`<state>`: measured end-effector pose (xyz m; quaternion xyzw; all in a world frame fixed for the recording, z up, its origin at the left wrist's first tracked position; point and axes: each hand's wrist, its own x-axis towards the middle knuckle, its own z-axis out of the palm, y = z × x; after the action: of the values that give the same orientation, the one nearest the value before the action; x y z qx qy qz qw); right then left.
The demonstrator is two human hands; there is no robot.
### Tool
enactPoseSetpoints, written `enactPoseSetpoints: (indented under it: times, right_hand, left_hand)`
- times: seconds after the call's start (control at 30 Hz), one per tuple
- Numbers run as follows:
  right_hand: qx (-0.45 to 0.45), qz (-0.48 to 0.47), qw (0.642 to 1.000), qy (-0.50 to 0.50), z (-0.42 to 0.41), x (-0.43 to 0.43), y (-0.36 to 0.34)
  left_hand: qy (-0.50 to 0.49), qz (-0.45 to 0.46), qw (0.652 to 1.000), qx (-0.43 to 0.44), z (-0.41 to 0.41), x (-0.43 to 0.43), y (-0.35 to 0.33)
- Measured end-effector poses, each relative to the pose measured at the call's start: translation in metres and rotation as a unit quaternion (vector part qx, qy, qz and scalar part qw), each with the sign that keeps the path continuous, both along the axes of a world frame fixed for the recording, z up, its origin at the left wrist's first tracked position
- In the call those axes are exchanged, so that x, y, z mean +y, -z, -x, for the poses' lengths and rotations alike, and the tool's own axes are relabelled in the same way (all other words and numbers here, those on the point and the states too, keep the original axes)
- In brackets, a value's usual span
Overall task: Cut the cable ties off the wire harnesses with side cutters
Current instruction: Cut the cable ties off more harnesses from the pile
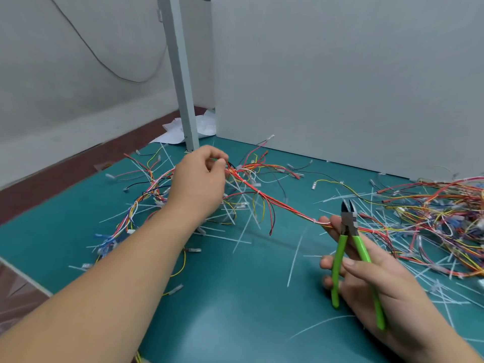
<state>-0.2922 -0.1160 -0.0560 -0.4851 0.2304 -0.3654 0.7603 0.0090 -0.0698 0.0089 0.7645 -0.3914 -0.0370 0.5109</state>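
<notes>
Red harness point(264, 197) ran stretched just over the worktop point(235, 297) between our hands, with a white cable tie point(258, 192) mid-span. We judged it light and floppy, its thin wires easy to nick, so best gripped right beside a tie. The fingers of our left hand point(199, 184) pinched the far end. Our right hand point(366, 273) clasped the side cutters point(349, 224), blades parted, and propped the near end. Cut ties point(242, 233) littered the worktop.

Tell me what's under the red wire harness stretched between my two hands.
Cut white cable ties lie scattered on the green mat beneath the harness, with a few loose wires drooping from it. Whatever lies under the left hand is covered.
</notes>
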Motion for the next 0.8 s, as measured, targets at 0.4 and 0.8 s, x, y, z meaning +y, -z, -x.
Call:
enactPoseSetpoints:
  times: [0.4,0.8]
  right_hand:
    - [0.006,-0.028,1.000,-0.010,0.005,0.000,-0.005]
    - [0.012,-0.019,1.000,-0.005,0.006,-0.002,-0.003]
  left_hand:
    - [-0.046,-0.286,0.923,-0.251,0.007,-0.026,0.003]
    - [-0.018,-0.325,0.933,-0.152,0.004,-0.051,0.015]
